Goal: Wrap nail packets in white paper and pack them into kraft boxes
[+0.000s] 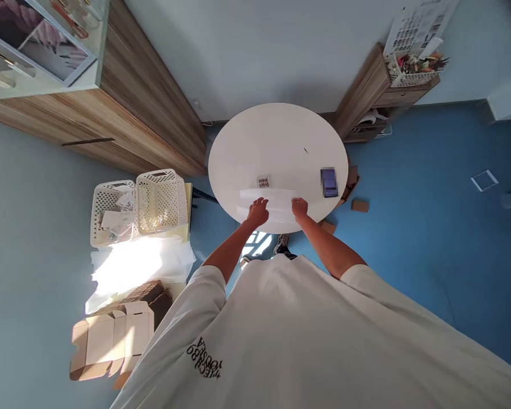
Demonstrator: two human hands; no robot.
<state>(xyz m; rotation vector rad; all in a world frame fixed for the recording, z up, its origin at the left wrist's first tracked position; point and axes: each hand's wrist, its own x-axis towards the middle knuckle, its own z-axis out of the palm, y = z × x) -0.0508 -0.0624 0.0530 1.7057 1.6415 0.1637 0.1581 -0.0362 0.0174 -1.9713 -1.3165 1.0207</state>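
Observation:
A whitish, see-through sheet (280,209) lies over the near part of the round white table (276,136), between my hands. It looks like thin plastic, but I cannot tell its kind for certain. My left hand (259,211) is closed at the sheet's left part, fingers bent over it. At the right side my right hand (299,208) is curled into a fist around the sheet's edge. Just beyond the sheet, nearer my left hand, sits a small clear pack (263,181) with rows of tiny reddish-brown pieces.
A pixelated purple-blue phone-like object (329,182) lies at the table's right. A small dark sliver (305,150) is farther back. White baskets (162,201), white sheets (145,258) and an unfolded cardboard box (114,338) are at left. A wooden cabinet (368,94) stands back right.

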